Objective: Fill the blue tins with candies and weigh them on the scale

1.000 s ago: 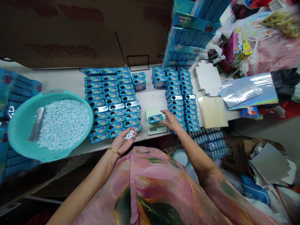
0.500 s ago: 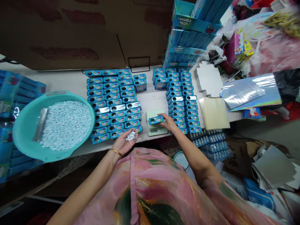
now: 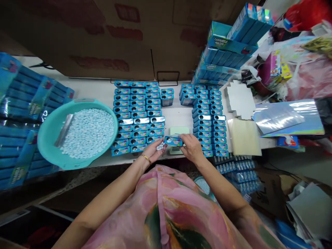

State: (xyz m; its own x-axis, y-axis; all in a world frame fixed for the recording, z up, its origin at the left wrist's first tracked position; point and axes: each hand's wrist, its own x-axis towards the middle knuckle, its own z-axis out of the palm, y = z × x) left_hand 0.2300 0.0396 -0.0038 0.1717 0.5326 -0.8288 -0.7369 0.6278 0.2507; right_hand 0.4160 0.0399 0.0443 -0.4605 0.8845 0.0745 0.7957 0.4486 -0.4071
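Observation:
My left hand (image 3: 151, 152) is cupped round a small heap of pale blue-white candies (image 3: 160, 146), close to the front edge of the table. In my right hand (image 3: 193, 148) is a small blue candy tin (image 3: 173, 141), gripped at its right end. The tin's left end is right beside the left fingers; whether they touch it I cannot tell. Beneath the tin, partly covered, lies a pale green scale (image 3: 178, 130). Rows of like tins (image 3: 134, 128) stand to the left of the scale, with more tins (image 3: 204, 123) to its right.
A turquoise basin (image 3: 43, 136) of candies with a metal scoop (image 3: 64, 130) stands at left. Boxed tins (image 3: 220, 71) are stacked at the back right, near white card pieces (image 3: 240, 100) and yellowish sheets (image 3: 245, 137). A large cardboard box (image 3: 103, 38) borders the back.
My right hand has lifted the tin off the scale and brought it toward my left hand. The left hand has moved in with its candies. The camera view has shifted.

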